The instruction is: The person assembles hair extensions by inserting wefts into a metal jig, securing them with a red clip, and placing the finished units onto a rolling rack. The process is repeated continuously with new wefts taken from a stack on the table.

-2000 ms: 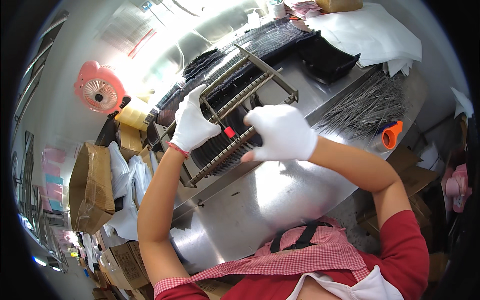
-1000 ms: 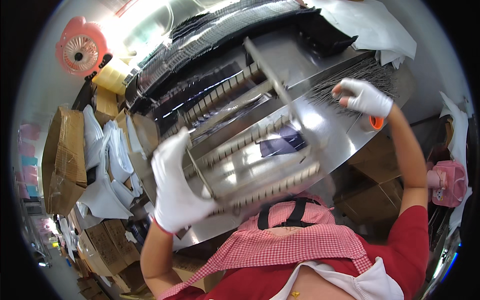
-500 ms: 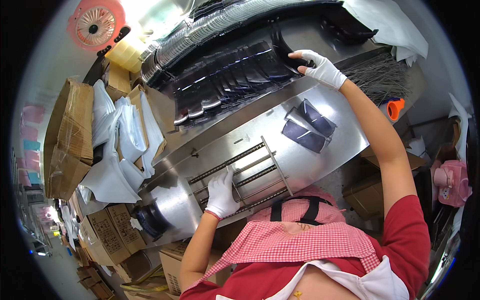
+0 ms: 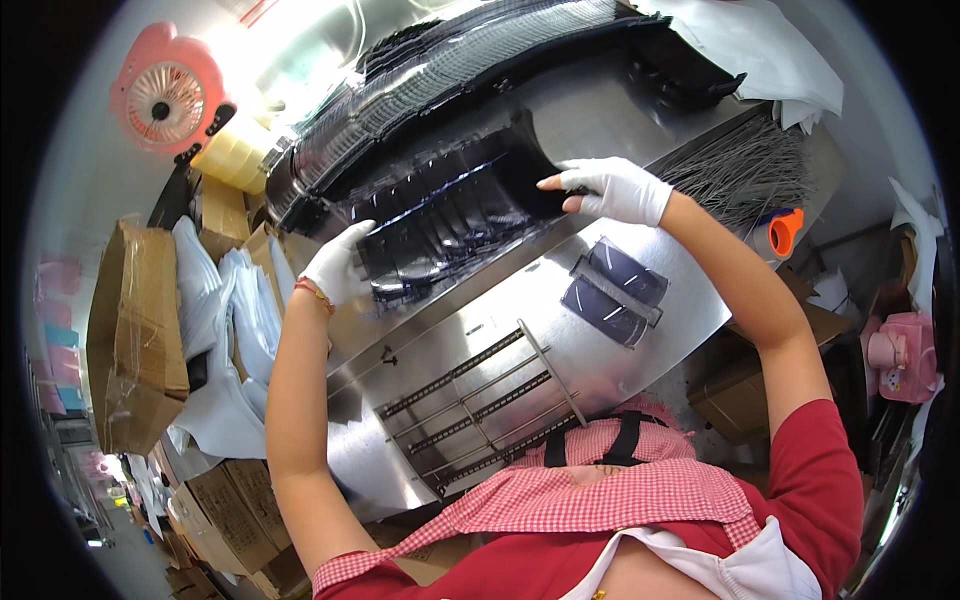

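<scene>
A row of glossy dark curved plastic sheets (image 4: pixel 455 205) lies overlapped on the metal bench. At its left end is my left hand (image 4: pixel 340 265), in a white glove, its fingers against the end of the row. My right hand (image 4: pixel 622 192), gloved with bare thumb and fingertip showing, bends its fingers at the row's right end. The row sits between both hands; some fingertips are hidden. Nearer me, a few dark tinted pieces (image 4: pixel 612 308) lie on the shiny metal surface (image 4: pixel 690 300). Left of them is a metal frame with rods and chains (image 4: pixel 490 400).
Behind the row runs a long stack of curved sheets (image 4: pixel 400 130). Thin wires (image 4: pixel 750 165) and an orange tape dispenser (image 4: pixel 784 235) lie at right. At left stand an open carton (image 4: pixel 135 330), white sheets (image 4: pixel 250 300) and a pink fan (image 4: pixel 165 95).
My left hand has left the rod frame and moved up to the row's left end. My right hand has come slightly lower, and the row's sheets are pushed closer together.
</scene>
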The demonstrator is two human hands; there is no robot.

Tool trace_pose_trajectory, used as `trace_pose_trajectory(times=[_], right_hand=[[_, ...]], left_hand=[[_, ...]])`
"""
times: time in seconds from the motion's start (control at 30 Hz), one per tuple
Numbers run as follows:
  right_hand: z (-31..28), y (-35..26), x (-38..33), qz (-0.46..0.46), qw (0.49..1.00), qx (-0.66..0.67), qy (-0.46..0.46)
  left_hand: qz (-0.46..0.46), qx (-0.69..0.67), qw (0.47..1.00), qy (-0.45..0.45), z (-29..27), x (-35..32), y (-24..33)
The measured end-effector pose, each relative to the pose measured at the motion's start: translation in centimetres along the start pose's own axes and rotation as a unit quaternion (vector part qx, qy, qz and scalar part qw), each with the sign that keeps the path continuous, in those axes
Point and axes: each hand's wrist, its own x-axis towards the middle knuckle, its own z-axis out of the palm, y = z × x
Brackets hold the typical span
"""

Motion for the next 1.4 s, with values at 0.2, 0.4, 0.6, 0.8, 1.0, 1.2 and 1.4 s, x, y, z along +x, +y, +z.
trace_pose_trajectory(times=[0.2, 0.4, 0.6, 0.8, 1.0, 1.2, 1.4], right_hand=[[0.8, 0.9, -0.3, -0.005, 0.997, 0.070, 0.014], [-0.1, 4.2, -2.5, 0.011, 0.980, 0.179, 0.089], [-3.3, 12.0, -5.5, 0.108, 0.956, 0.145, 0.232], [-5.2, 16.7, -8.1, 0.180, 0.908, 0.079, 0.369], [-5.0, 16.2, -10.9, 0.135, 0.870, 0.054, 0.471], [-12.9, 16.4, -5.7, 0.048, 0.879, -0.204, 0.428], [-13.8, 16.0, -5.9, 0.081, 0.900, -0.241, 0.353]], left_hand=[[0.050, -0.144, 0.975, -0.163, 12.6, -0.9, 1.9], [0.294, -0.122, 0.913, -0.255, 25.5, 1.1, -1.0], [0.620, 0.286, 0.731, -0.008, 35.2, 7.5, -2.4], [0.698, 0.320, 0.634, 0.085, 43.7, 12.4, -0.6], [0.709, 0.299, 0.620, 0.151, 46.9, 13.0, 0.2], [0.762, 0.344, 0.516, 0.184, 46.4, 14.9, -0.3], [0.707, 0.286, 0.609, 0.217, 47.5, 11.9, -0.5]])
